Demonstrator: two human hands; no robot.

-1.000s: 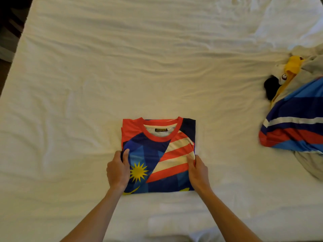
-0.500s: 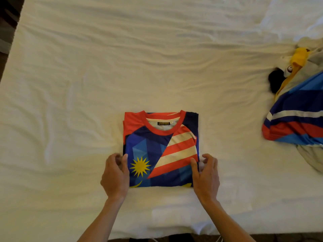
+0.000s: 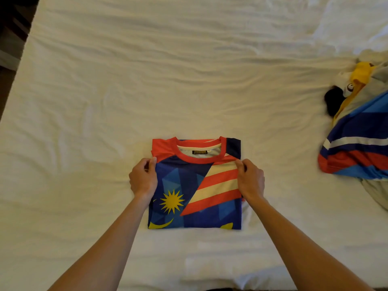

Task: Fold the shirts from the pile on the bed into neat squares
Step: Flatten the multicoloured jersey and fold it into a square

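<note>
A blue shirt (image 3: 189,185) with a red collar, red and cream stripes and a yellow sun lies folded into a square in the middle of the white bed (image 3: 147,80). My left hand (image 3: 143,179) pinches the square's left edge just below the red shoulder. My right hand (image 3: 249,178) pinches the right edge at the same height. Both thumbs lie on top of the fabric. The pile of unfolded shirts (image 3: 357,148) sits at the right edge of the bed, with a blue, red and white striped one on top.
A yellow, white and black garment (image 3: 346,89) pokes out at the far side of the pile. The bed's left edge drops to a dark floor (image 3: 12,38). Rumpled white bedding (image 3: 357,24) lies at the far right corner.
Both hands have slid from the shirt's lower side edges up toward the shoulders and now pinch the edges there. The folded shirt has stayed in place.
</note>
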